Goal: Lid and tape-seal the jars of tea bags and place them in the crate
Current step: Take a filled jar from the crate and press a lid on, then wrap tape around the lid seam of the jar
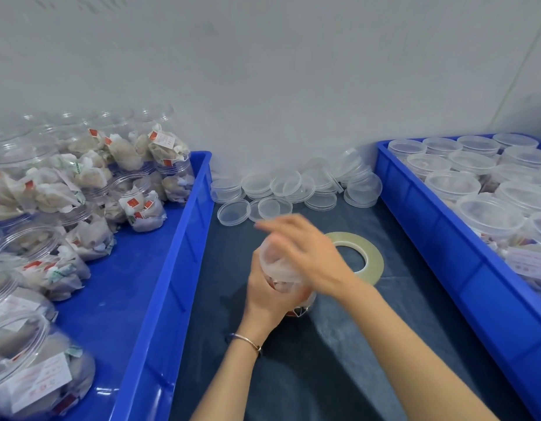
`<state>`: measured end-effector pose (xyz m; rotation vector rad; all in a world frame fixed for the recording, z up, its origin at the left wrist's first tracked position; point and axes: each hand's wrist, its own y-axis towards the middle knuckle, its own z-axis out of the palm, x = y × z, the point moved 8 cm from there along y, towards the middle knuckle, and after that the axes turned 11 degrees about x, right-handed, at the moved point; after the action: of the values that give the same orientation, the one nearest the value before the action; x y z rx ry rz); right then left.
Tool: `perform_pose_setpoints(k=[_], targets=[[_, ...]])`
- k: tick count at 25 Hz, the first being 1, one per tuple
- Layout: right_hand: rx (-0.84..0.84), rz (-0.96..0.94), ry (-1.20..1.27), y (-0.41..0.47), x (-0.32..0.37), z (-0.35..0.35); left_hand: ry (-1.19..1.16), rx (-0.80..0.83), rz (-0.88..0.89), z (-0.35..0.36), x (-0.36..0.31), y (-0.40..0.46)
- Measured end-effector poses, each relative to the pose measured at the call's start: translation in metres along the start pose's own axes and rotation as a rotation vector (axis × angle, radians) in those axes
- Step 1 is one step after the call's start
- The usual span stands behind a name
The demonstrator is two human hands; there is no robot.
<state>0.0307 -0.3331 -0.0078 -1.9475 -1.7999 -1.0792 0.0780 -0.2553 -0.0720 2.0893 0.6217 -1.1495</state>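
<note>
On the dark mat in the middle, a clear jar of tea bags (281, 268) is gripped around its side by my left hand (263, 296). My right hand (305, 253) rests on top of the jar, over its clear lid; the motion is blurred. Just behind my right hand, a roll of clear tape (371, 253) lies flat. A heap of loose clear lids (290, 186) sits by the wall. The blue crate (439, 238) on the right holds several lidded jars (487, 214). A blue crate (184, 238) on the left holds several unlidded jars of tea bags (90, 189).
A white wall stands close behind the lids. The two crates bound the dark mat (339, 360) on both sides. A thin bangle circles my left wrist (248, 340).
</note>
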Motion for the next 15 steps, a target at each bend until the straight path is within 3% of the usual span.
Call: perform_pose_setpoints(k=[1,2,3,5,7,11,13,15], targets=[[-0.097,0.029,0.189,-0.007,-0.019,-0.016,-0.179,0.03,-0.029,0.003,0.007,-0.005],[-0.181,0.122,0.181,-0.017,-0.043,-0.03,-0.222,0.039,-0.039,0.004,0.013,-0.007],[-0.153,0.279,0.02,-0.031,-0.071,-0.036,-0.279,0.059,-0.044,0.007,0.013,-0.01],[0.184,0.58,-0.322,-0.063,-0.12,-0.022,-0.303,0.062,-0.05,0.007,0.007,-0.012],[0.392,0.599,-0.539,-0.087,-0.143,-0.009,-0.278,0.038,-0.06,0.008,0.005,-0.014],[0.268,0.449,-0.818,-0.089,-0.122,-0.017,-0.28,0.095,-0.098,0.007,0.003,-0.017],[0.157,0.476,-0.654,-0.088,-0.112,-0.024,-0.297,0.062,-0.092,-0.001,-0.004,-0.021],[-0.044,0.561,-0.313,-0.093,-0.105,-0.045,-0.27,-0.168,0.0,-0.024,-0.026,-0.029]])
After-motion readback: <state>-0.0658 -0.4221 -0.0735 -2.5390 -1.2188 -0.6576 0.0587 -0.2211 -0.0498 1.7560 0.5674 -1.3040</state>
